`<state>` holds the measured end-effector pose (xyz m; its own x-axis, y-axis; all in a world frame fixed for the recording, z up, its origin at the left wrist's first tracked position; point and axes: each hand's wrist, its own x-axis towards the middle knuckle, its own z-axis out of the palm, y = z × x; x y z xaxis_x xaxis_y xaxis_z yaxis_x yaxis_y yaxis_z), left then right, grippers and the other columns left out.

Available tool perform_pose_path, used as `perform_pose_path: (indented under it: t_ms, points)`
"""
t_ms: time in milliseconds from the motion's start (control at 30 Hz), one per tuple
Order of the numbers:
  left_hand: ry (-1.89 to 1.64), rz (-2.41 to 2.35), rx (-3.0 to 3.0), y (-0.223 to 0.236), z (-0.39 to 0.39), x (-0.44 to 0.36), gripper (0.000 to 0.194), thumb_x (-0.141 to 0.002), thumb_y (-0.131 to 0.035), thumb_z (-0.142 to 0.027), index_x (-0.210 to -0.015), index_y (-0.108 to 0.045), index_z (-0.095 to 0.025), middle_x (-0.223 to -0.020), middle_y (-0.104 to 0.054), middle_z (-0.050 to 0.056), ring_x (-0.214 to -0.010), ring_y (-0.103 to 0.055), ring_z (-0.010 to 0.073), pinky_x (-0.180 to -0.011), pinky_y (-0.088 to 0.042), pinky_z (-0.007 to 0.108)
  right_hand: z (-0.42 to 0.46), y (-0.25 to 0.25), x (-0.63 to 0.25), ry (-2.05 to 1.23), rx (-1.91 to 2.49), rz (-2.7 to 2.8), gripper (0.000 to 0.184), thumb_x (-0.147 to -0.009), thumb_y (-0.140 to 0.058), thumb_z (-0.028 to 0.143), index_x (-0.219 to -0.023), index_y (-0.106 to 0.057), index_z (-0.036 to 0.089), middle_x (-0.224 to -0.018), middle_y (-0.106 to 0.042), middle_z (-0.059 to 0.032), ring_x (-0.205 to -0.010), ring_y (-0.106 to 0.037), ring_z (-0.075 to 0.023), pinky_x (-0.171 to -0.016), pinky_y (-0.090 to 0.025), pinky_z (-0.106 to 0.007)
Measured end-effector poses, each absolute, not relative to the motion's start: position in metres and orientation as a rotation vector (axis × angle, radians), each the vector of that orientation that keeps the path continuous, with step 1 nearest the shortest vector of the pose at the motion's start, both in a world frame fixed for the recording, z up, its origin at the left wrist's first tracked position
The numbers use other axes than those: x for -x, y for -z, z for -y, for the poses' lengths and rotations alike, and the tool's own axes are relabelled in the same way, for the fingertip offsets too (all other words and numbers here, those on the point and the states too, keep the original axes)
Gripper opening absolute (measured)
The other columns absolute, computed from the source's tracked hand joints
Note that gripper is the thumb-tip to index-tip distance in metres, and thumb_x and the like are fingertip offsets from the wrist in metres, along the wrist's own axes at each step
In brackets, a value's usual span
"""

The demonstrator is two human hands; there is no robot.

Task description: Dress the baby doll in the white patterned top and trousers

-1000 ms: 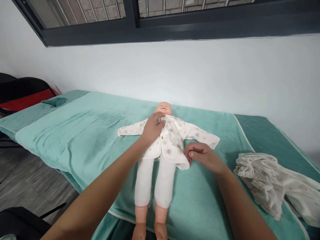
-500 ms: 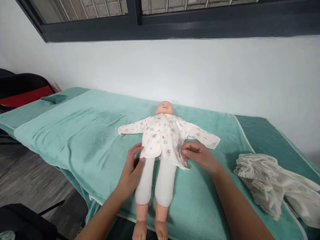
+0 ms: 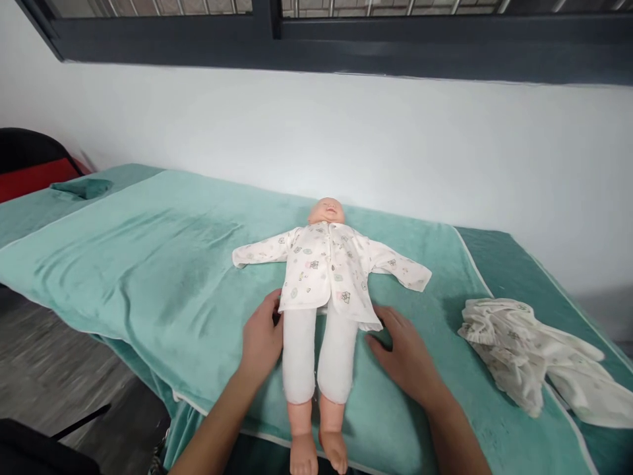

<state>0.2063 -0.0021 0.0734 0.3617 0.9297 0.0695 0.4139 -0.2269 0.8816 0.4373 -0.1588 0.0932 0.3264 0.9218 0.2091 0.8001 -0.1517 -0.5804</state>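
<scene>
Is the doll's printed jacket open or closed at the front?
Closed, at least on top: the jacket's front edges meet down the doll's chest and part near the hem. Whether it is fastened, I cannot tell.

A dark window frame (image 3: 395,49) crosses the white wall (image 3: 395,145); a black-and-red chair (image 3: 32,158) stands far left.

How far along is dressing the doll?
Looks done: the doll has the top on, both sleeves spread out.
In hand: the left hand and right hand are by the hem, neither plainly gripping it.
Perhaps left: evening the front, whose lower edges sit unevenly. The crumpled garment lies aside, unworn.
</scene>
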Motion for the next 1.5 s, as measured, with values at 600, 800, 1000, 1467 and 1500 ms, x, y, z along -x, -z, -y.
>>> perform_pose_path:
  t_ms: [600,800,1000,1467,1500]
  points:
    - [-1.018,-1.339,-2.026,-0.057,0.007,-0.201,0.026,-0.091,-0.052,-0.030,-0.113,-0.064,-0.022,-0.087,-0.066,0.004,-0.084,-0.059,0.0235,-0.077,-0.046,0.036,0.161,-0.078,-0.395,-0.110,2.377,0.950,0.034,-0.091,-0.048,0.036,-0.117,-0.064,0.023,-0.062,-0.055,0.0030,-0.060,-0.056,-0.0198,-0.055,-0.032,-0.028]
    - [-1.136,-1.180,-2.049,-0.058,0.005,-0.200,0.027,-0.093,-0.053,-0.025,-0.118,-0.062,-0.022,-0.104,-0.062,0.006,-0.100,-0.058,0.0232,-0.088,-0.048,0.039,0.155,-0.077,-0.394,0.254,2.129,1.062,0.043,-0.092,-0.054,0.029,-0.133,-0.058,0.020,-0.100,-0.063,-0.0079,-0.082,-0.064,-0.0211,-0.066,-0.051,-0.032]
    - [-1.325,-0.929,-2.016,-0.063,-0.006,-0.203,0.025,-0.096,-0.052,-0.026,-0.118,-0.064,-0.024,-0.115,-0.061,0.007,-0.110,-0.060,0.0203,-0.094,-0.050,0.036,0.131,-0.105,-0.395,0.446,1.737,1.600,0.052,-0.095,-0.050,0.012,-0.145,-0.050,0.028,-0.146,-0.053,-0.0103,-0.133,-0.051,-0.0269,-0.107,-0.048,-0.048]
    - [-1.254,-0.862,-1.892,-0.070,-0.015,-0.195,0.024,-0.096,-0.049,-0.031,-0.082,-0.066,-0.022,-0.096,-0.065,0.005,-0.093,-0.063,0.0199,-0.087,-0.050,0.035,0.118,-0.130,-0.426,-0.126,1.531,1.803,0.042,-0.102,-0.047,0.035,-0.143,-0.055,0.030,-0.146,-0.058,-0.0053,-0.138,-0.052,-0.0235,-0.118,-0.039,-0.048]
    - [-1.234,-0.916,-1.881,-0.071,-0.025,-0.196,0.023,-0.096,-0.049,-0.032,-0.085,-0.067,-0.022,-0.099,-0.066,0.005,-0.097,-0.063,0.0204,-0.088,-0.050,0.035,0.119,-0.131,-0.443,-0.097,1.599,1.722,0.042,-0.101,-0.048,0.037,-0.142,-0.056,0.029,-0.144,-0.059,-0.0067,-0.135,-0.054,-0.0241,-0.115,-0.043,-0.046]
